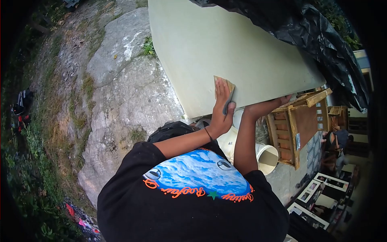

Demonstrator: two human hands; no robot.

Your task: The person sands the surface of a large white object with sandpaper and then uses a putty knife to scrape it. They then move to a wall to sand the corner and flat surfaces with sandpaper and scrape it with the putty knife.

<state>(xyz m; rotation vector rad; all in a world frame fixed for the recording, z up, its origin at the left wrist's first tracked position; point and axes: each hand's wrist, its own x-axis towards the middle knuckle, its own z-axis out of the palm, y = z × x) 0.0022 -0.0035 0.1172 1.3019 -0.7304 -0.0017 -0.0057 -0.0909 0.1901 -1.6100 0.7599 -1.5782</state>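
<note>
Here the left hand (221, 105) presses tan sandpaper (226, 86) flat on the pale board (225, 44).

Sandpaper sheet pressed flat on a pale painted panel

The sandpaper (226, 89) is a small tan sheet, its corner showing beyond the fingertips and its grey edge curling down beside the thumb; it lies flat against the panel near the lower edge. The panel (225, 48) is a large, smooth, pale cream-green board with a straight lower edge and a rounded corner, tilted across the view, its upper right part covered by black plastic. The left hand (222, 107) presses flat on the sandpaper; the right hand (278, 101) grips the panel's lower edge just beside it.
</note>
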